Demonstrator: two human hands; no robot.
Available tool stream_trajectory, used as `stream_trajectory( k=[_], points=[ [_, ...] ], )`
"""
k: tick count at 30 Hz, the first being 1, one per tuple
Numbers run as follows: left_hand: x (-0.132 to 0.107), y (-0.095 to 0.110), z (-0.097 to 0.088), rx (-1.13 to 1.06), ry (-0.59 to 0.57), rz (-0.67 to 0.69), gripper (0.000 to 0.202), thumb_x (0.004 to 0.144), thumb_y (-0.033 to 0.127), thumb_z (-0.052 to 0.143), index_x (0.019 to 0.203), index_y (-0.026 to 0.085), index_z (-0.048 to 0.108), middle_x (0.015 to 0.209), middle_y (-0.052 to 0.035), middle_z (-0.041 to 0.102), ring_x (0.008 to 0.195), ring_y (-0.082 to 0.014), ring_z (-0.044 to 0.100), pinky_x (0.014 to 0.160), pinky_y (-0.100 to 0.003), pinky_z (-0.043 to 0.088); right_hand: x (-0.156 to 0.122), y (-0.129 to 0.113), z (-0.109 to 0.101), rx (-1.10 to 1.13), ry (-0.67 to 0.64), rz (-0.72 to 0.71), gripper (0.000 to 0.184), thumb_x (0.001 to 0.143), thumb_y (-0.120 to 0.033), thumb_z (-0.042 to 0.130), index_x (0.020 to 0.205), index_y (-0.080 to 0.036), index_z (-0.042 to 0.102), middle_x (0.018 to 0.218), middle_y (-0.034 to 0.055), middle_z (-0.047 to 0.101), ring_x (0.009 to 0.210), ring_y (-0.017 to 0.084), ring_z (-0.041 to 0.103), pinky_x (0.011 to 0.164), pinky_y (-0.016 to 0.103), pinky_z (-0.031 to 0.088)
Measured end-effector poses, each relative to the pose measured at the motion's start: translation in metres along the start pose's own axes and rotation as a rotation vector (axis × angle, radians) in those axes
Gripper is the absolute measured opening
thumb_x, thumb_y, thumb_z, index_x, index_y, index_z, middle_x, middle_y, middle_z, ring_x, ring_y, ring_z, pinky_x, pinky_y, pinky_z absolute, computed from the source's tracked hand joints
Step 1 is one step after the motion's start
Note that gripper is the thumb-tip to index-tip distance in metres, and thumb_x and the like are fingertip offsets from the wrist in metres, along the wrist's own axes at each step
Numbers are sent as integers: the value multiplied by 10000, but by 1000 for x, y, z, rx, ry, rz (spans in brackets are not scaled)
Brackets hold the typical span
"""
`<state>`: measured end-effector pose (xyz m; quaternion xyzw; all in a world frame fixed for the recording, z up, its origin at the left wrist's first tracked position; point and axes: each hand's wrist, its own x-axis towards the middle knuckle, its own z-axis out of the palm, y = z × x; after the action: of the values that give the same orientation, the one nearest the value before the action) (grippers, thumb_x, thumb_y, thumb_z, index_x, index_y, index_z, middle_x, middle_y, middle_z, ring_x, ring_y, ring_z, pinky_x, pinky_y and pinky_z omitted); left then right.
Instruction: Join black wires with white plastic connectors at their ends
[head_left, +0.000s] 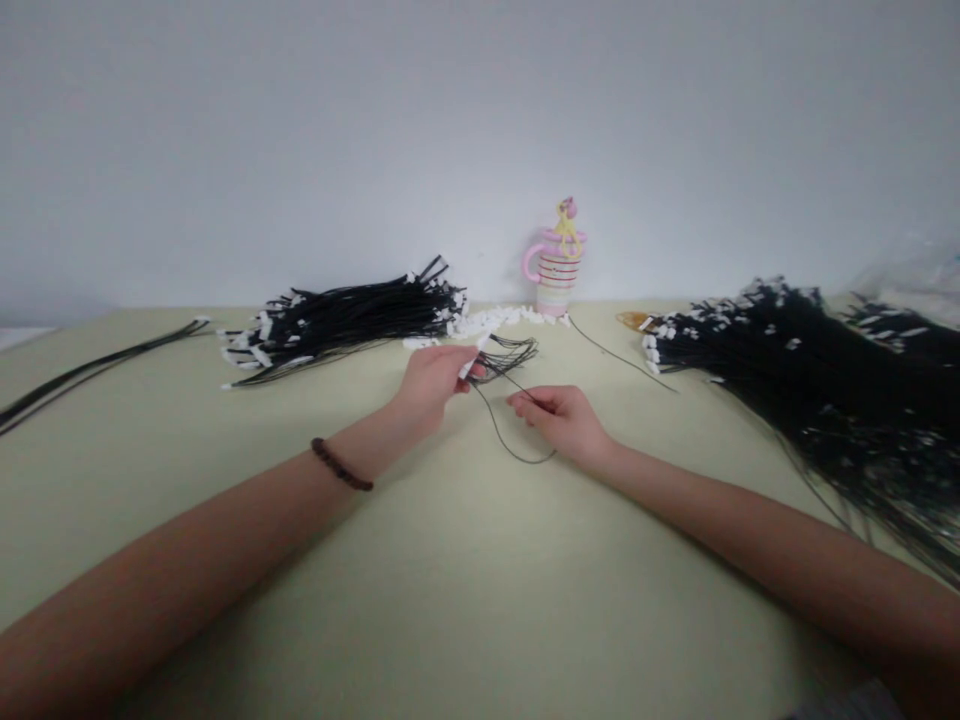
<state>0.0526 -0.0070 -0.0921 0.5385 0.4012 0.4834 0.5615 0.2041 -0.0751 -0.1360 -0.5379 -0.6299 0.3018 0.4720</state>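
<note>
While the left hand [431,385] pinches a small bunch of thin black wires [510,360] between thumb and fingers, the right hand [559,420] is closed lightly around a single strand [510,450] that droops in a loop just below and between the hands, almost down to the bench [450,560]. The bunch sits just ahead of the left hand, its wires fanning toward the right hand, and a white plastic end shows at the left fingers. A dark bead bracelet [341,465] circles the left wrist.

Ahead and to the left of the hands lies a thick bundle of black wires [345,320] with white ends. A scattered row of white plastic pieces [495,320] runs from it, directly ahead of the hands, toward a pink striped mug [556,275] topped by a small yellow-and-pink figure [567,225]. Well right of the right hand spreads a large heap of black wires [795,380], also flecked with white ends. A loose wire [615,352] lies on the bench between mug and heap, and a few long strands [97,370] lie far left.
</note>
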Motion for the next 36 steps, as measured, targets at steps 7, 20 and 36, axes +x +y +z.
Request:
stream_trajectory(
  k=[7, 20, 36],
  points=[
    [1, 63, -22, -435, -278, -72, 45, 657, 94, 533, 616, 105, 547, 518, 3, 462, 459, -45, 436, 399, -140, 292, -2, -10, -6, 351, -160, 85, 259, 691, -335, 613, 854, -140, 664, 680, 0, 616, 600, 69, 514, 567, 186, 391],
    [-17, 54, -20, 867, -1179, 238, 199, 731, 242, 505, 633, 113, 620, 519, -14, 545, 456, -66, 417, 440, -169, 289, 15, 5, -24, 575, -38, 157, 277, 664, -233, 641, 930, -168, 596, 893, 52, 613, 834, 139, 567, 737, 281, 442],
    [4, 34, -29, 913, -762, 268, 189, 606, 252, 576, 755, 194, 679, 556, 8, 562, 495, -105, 451, 457, -191, 288, -8, -5, -11, -715, -186, -614, 231, 768, -163, 437, 971, -155, 548, 851, 70, 561, 880, 180, 465, 781, 313, 333]
  ],
)
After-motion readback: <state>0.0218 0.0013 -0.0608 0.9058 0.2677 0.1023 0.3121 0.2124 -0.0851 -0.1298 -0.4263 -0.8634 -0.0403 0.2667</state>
